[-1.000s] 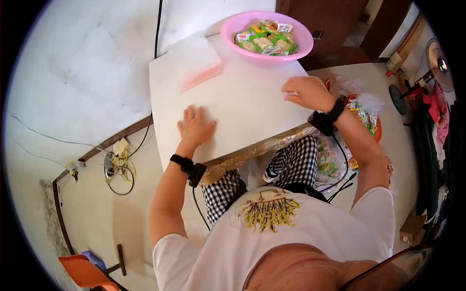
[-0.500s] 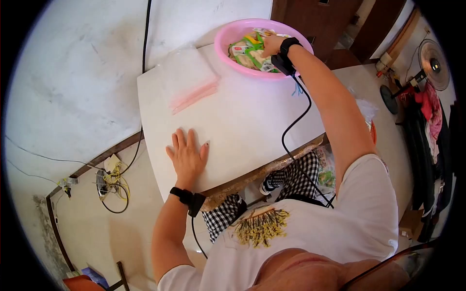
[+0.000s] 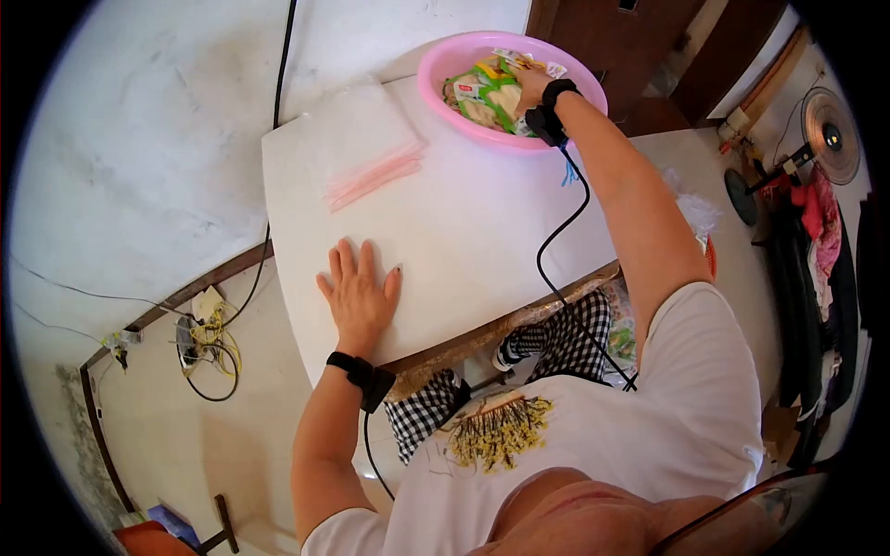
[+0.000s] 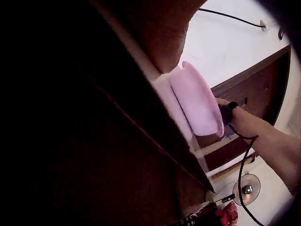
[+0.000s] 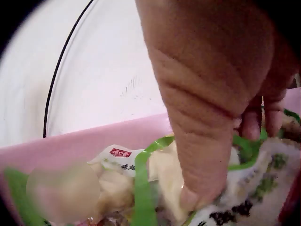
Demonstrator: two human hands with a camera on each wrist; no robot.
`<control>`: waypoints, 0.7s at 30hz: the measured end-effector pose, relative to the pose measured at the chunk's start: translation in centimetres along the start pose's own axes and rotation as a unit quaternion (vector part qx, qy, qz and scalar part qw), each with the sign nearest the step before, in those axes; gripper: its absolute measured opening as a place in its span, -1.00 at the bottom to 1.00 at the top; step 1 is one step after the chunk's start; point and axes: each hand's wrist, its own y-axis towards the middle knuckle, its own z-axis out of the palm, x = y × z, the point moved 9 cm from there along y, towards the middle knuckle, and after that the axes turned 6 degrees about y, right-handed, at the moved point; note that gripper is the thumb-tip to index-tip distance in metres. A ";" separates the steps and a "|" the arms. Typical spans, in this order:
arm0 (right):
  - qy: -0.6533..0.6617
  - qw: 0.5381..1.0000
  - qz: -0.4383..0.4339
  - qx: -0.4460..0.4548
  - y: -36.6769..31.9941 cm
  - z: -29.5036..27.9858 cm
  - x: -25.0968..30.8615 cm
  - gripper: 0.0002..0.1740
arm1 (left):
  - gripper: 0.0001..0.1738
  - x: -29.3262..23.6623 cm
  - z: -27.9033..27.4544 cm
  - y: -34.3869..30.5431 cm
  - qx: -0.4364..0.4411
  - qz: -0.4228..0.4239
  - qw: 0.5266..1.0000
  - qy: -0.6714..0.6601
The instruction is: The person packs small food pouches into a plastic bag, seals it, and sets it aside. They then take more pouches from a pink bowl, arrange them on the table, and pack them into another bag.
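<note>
Closest to us, our left hand (image 3: 357, 296) lies flat and slack on the white table (image 3: 482, 222), fingers spread, holding nothing. Beyond it, the stack of clear zip bags (image 3: 366, 148) with pink strips sits untouched near the far left corner. No packet lies on the tabletop, so we judge the work barely begun: everything is yet to come out of the basin. At the far edge, our right hand (image 5: 211, 117) is down in the pink basin (image 3: 436, 69). Its thumb and curled fingers grasp one of the snack packets (image 3: 487, 97), a green-edged one, not lifted clear. Around the table we see a pale floor, a tangle of wires (image 3: 209, 334) at left, a standing fan (image 3: 825, 130) at right, and a dark wooden door (image 3: 640, 32) behind the basin.
</note>
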 end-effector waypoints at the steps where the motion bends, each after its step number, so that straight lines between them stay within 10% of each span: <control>1: -0.010 1.000 0.003 -0.005 -0.4 -0.5 0.3 -0.30 | -0.31 0.1 0.0 -0.1 -0.004 0.001 1.000 0.002; 13: 0.511 0.847 -0.108 -0.094 -10.6 -7.5 7.7 -0.57 | -0.28 0.2 0.2 -0.2 -0.031 -0.005 0.999 -0.016; 17: 0.497 0.863 -0.084 -0.010 -18.2 -1.2 16.6 -0.62 | -0.18 1.0 0.8 -0.1 -0.032 -0.020 0.997 -0.064; 21: 0.622 0.779 0.010 0.079 -18.2 10.7 19.6 -0.57 | -0.14 1.9 1.4 -0.2 -0.058 -0.021 0.990 -0.126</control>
